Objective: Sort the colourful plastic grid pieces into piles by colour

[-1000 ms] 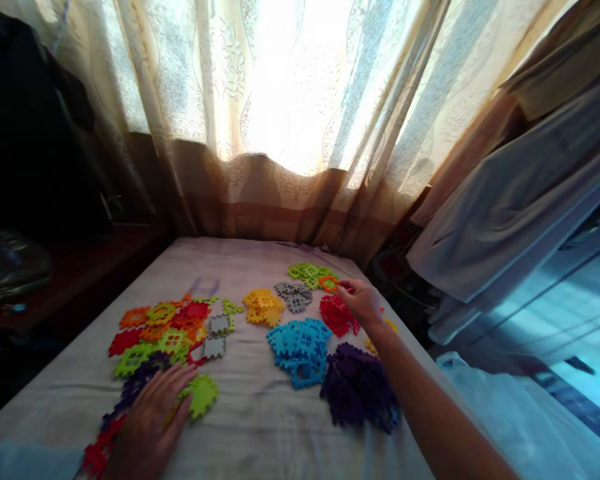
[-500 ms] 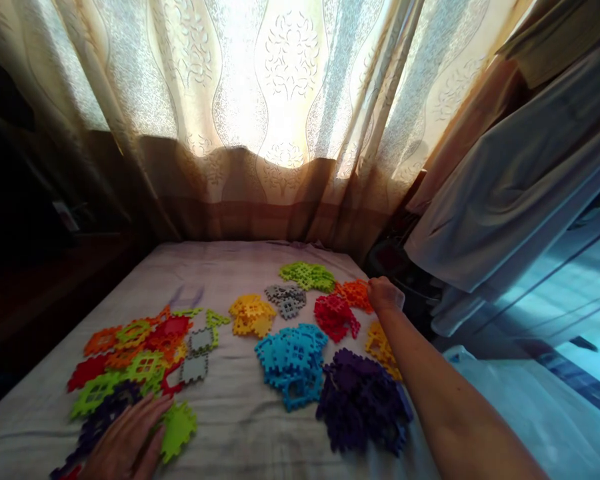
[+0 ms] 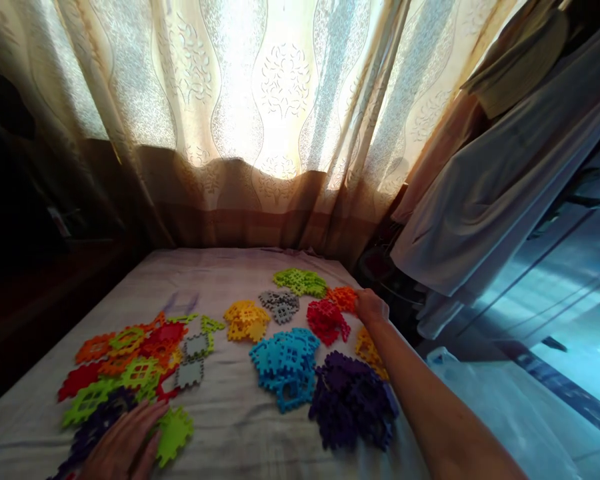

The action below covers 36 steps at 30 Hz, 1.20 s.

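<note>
My left hand lies at the lower left with its fingers stretched out, over dark purple interlocking plastic tiles and beside a lime green tile. Beyond it is a mixed heap with red tiles, orange tiles and grey tiles. My right hand reaches to the far right side, against the small orange pile. Its fingers are curled out of sight, so what they hold does not show. Close to it are a crimson pile and a yellow-orange pile.
Separate piles of blue, dark purple, yellow, grey and lime green tiles lie on the sheet. A curtain hangs behind. Clothes and a clear plastic bag are at right.
The view has shifted slightly, so everything sits a little further left in it. My right hand stays at the orange pile, my left by the lime green tile.
</note>
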Available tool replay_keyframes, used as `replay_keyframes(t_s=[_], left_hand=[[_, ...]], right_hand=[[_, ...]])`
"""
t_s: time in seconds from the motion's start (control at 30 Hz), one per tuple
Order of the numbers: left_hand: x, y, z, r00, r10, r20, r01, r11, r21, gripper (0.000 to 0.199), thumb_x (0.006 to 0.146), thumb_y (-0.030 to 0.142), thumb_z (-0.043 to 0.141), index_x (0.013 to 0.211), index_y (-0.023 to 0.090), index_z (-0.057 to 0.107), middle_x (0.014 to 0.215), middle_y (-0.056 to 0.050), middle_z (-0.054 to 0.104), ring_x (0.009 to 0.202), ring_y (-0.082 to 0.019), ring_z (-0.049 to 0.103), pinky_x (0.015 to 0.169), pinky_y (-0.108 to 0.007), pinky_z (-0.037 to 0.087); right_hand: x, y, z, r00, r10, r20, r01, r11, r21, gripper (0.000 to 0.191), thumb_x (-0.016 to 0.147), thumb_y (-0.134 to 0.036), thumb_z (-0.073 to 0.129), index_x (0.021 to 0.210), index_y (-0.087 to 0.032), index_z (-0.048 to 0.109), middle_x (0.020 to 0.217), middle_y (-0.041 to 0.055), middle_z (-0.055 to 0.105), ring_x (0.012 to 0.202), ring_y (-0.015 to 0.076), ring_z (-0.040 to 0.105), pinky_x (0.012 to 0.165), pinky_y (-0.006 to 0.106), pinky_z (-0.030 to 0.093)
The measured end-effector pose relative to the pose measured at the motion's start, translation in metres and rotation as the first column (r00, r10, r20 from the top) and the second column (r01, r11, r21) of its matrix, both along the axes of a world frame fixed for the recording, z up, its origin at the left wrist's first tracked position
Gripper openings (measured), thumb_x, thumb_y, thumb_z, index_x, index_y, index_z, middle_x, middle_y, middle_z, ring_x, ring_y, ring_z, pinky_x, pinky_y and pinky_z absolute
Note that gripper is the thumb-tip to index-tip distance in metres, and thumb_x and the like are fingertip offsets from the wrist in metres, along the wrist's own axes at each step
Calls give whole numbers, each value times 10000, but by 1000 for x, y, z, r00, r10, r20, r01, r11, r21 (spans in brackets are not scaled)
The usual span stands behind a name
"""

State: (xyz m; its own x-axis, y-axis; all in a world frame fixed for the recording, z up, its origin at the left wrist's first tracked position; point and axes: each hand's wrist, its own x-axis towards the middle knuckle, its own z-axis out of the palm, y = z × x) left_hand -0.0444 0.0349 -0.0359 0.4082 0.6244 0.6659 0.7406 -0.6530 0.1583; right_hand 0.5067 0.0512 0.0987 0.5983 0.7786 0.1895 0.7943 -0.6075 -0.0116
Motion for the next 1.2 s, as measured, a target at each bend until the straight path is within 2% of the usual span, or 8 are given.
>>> replay_keyframes(t_s=[0.2, 0.33, 0.43, 0.5, 0.67, 0.87, 1.03, 1.2], left_hand=[[20, -15, 29, 1000, -2, -10, 2, 1000, 14, 309, 911, 382, 487, 1128, 251, 663, 1113, -33, 724, 1022, -201, 676, 947, -351, 529], [28, -25, 36, 999, 32, 1, -32, 998, -62, 290, 924, 325, 466, 1105, 236, 675, 1094, -49, 727, 1052, -209, 661, 983, -396, 505], [31, -30, 41, 999, 25, 21, -23, 994, -106, 272, 923, 282, 463, 1082, 229, 678, 1086, -53, 727, 1063, -213, 652, 989, -416, 501], [31, -31, 47, 999, -1, 49, 7, 992, -123, 267, 923, 254, 461, 1079, 228, 676, 1088, -52, 724, 1061, -202, 651, 992, -406, 501], [12, -27, 63, 990, 103, 94, -92, 989, -117, 304, 940, 254, 412, 1105, 221, 665, 1123, -64, 708, 1115, -207, 617, 1026, -420, 464], [-12, -30, 46, 895, 442, -64, -446, 875, -189, 435, 897, 388, 473, 1261, 181, 593, 1344, -146, 584, 1281, -334, 492, 1078, -566, 347], [-1, -29, 29, 911, 404, -80, -412, 886, -214, 503, 903, 436, 444, 1291, 143, 575, 1386, -181, 531, 1280, -324, 493, 1063, -495, 399], [13, -20, 27, 935, 354, 9, -347, 919, -186, 505, 908, 474, 425, 1265, 159, 591, 1359, -174, 550, 1243, -309, 527, 1045, -486, 424]], right_hand=[[-55, -14, 11, 980, 196, -19, -190, 966, 178, 284, 900, -246, 494, 1043, -238, 739, 1116, 73, 696, 968, 210, 643, 798, 287, 475], [-121, -36, 9, 890, 455, -35, -406, 823, 396, 257, 871, -293, 521, 984, -237, 745, 1011, 55, 722, 888, 200, 656, 752, 283, 483], [-182, -60, -2, 753, 651, -98, -527, 685, 502, 259, 885, -305, 494, 955, -241, 735, 958, 42, 718, 855, 182, 664, 744, 271, 486], [-221, -76, -15, 659, 731, -175, -569, 638, 519, 258, 899, -288, 479, 941, -232, 728, 933, 41, 712, 825, 167, 665, 755, 262, 486], [-291, -103, -49, 518, 778, -355, -655, 628, 421, 243, 881, -215, 492, 961, -233, 721, 916, 36, 703, 714, 139, 660, 689, 244, 488], [-325, -104, -58, 499, 788, -362, -710, 610, 350, 393, 830, -256, 598, 1219, -218, 636, 1210, 107, 641, 1086, 226, 618, 901, 324, 497], [-344, -98, -57, 510, 793, -333, -754, 598, 270, 622, 730, -337, 730, 1311, -189, 564, 1329, 145, 560, 1183, 285, 545, 983, 392, 460], [-350, -92, -58, 551, 786, -282, -760, 611, 219, 322, 776, -316, 700, 1080, -220, 662, 1188, 87, 631, 1047, 257, 587, 892, 374, 482]])
